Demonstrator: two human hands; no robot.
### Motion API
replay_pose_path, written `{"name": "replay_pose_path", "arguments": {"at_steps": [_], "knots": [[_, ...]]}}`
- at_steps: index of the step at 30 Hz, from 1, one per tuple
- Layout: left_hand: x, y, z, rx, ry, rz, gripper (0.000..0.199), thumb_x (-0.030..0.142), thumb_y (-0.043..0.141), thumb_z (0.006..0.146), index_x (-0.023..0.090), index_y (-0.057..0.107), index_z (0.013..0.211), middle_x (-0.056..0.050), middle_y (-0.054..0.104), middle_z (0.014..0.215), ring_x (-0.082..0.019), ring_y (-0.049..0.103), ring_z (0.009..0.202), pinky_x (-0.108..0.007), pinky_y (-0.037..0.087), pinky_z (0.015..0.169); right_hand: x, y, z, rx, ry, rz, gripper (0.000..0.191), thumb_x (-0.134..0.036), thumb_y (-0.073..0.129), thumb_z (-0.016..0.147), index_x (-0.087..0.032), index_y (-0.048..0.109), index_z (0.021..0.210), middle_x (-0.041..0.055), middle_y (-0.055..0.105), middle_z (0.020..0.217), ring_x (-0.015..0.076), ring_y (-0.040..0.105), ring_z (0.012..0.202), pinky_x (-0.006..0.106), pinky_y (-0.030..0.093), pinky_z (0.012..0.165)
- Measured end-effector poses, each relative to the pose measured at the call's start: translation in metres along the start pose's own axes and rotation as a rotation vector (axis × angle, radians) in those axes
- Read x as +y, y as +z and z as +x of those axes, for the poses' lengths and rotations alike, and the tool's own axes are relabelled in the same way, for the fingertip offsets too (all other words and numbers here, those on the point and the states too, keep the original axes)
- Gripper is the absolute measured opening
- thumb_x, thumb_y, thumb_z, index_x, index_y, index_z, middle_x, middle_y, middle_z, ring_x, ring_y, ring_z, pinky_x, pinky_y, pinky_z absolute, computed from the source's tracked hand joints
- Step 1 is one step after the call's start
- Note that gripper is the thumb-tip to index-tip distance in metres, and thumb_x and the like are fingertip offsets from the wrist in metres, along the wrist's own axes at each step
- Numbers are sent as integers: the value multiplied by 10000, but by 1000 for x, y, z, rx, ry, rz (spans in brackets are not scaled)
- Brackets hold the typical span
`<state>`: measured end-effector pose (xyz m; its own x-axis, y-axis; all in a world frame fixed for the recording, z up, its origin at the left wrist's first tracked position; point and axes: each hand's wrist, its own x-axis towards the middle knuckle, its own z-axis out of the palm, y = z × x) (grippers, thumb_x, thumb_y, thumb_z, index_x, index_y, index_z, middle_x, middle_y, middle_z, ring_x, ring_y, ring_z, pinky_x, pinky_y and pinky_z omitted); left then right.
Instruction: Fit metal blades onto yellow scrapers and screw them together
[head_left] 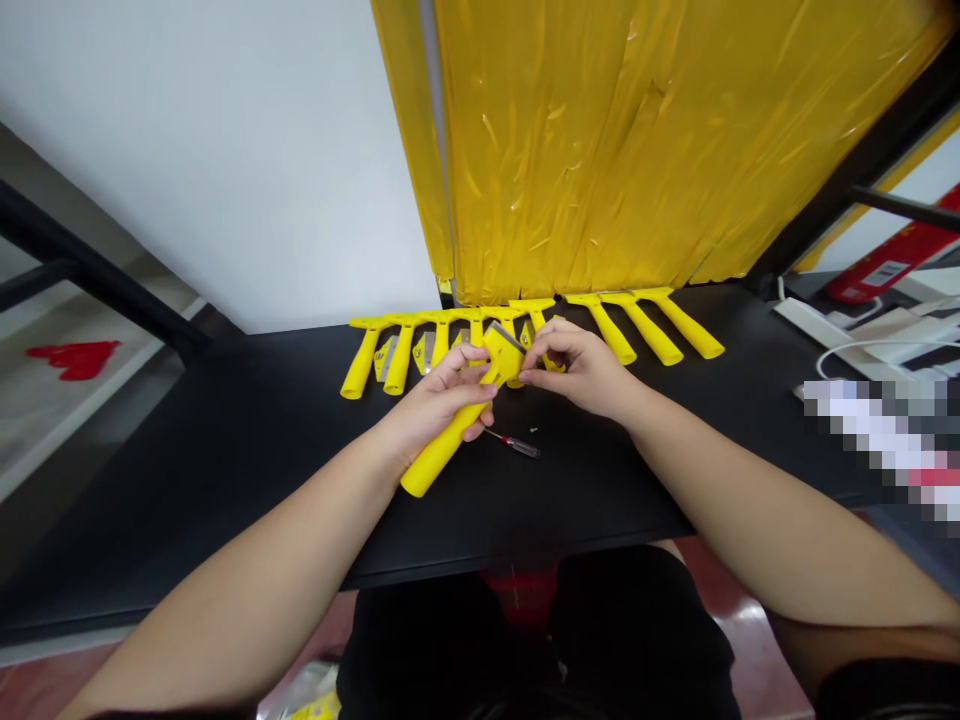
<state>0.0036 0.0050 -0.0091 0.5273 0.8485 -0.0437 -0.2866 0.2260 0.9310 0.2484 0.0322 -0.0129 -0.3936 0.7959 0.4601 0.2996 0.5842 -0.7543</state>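
Note:
My left hand (439, 398) grips the handle of a yellow plastic razor scraper (442, 445), and its head points up and away from me. The fingertips of my right hand (577, 370) pinch that scraper's head, near a grey metal blade (507, 337) along its top edge. Just below my hands, a small red-handled screwdriver (514, 442) lies on the black table (225, 450), with a tiny screw (534, 430) near its tip. Several similar yellow scrapers (645, 325) lie in a row behind my hands, and several loose metal blades (386, 358) rest among them.
A yellow-taped panel (600, 150) rises behind the table, beside a white wall (225, 150). A white power strip (825, 325) and cables lie at the right, near a pixelated patch (877, 450). My black-clad lap sits below the table's near edge.

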Motion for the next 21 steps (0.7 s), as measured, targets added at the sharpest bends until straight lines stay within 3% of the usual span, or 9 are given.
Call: {"name": "replay_pose_path", "arguments": {"at_steps": [6,11,16,21], "knots": [[-1,-1,0,-29,-1,-31,456,200,803,854,272,480,1168,27,657,845,-112,652,530,-153,411,381,2,-4,2,-31,7,133,198,-432,876,833,-262,775,836,32,532,942,223,521,897,418,464,855],[3,1,-3,-1,-46,-76,478,193,810,823,273,476,1155,14,659,863,-128,660,568,-148,386,368,5,-4,1,-63,40,220,242,-453,881,826,-260,737,847,27,525,949,210,510,887,397,488,826],[5,3,-4,-34,-65,-84,471,177,807,826,271,476,1148,14,652,892,-123,667,575,-144,389,366,2,0,-1,-88,216,502,457,-404,951,746,-261,541,888,-30,529,911,156,530,830,333,529,801],[5,4,-3,-60,-93,-126,464,162,810,824,261,476,1130,10,660,905,-123,679,582,-137,388,364,3,1,-2,-170,312,660,483,-311,971,722,-247,522,889,-47,568,900,126,594,832,286,548,789]]}}
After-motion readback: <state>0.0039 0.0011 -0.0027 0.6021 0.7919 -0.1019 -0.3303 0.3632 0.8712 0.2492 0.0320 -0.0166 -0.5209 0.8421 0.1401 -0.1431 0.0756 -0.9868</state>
